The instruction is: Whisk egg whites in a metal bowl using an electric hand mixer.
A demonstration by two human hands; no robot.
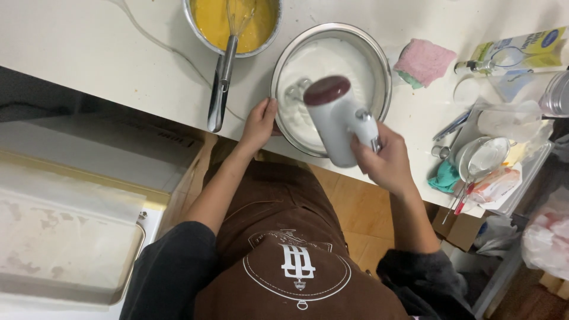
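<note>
Spread beneath both hands, a pale counter (106,53), bearing everything. Far out to the left of the left hand's fingers, a baking tray (65,237) lined with stained parchment. Directly ahead of the fingers, a wide steel mixing bowl (382,65) at the counter's near edge, shiny-rimmed, filled with thick, glossy white cream drawn into soft ridges. Beyond it and to the left, a second steel bowl (192,26) of smooth yellow batter, with a metal whisk (220,77) leaning out over its rim. Gripped in the right hand (388,163), a white electric hand mixer (341,127) with a dark red end cap, tilted over the cream, its metal beaters blurred and sunk in the white mass; fingers wrapped closed round the handle. Resting on the bowl's near-left rim, the left hand (259,124), fingers curled against the steel wall, steadying it. Right of the right hand's fingers, a small mesh sieve (483,157) on a clear tray, and just beside it a teal cloth (444,176). Farther ahead on that side, a pink sponge (424,61), flat on the counter.
</note>
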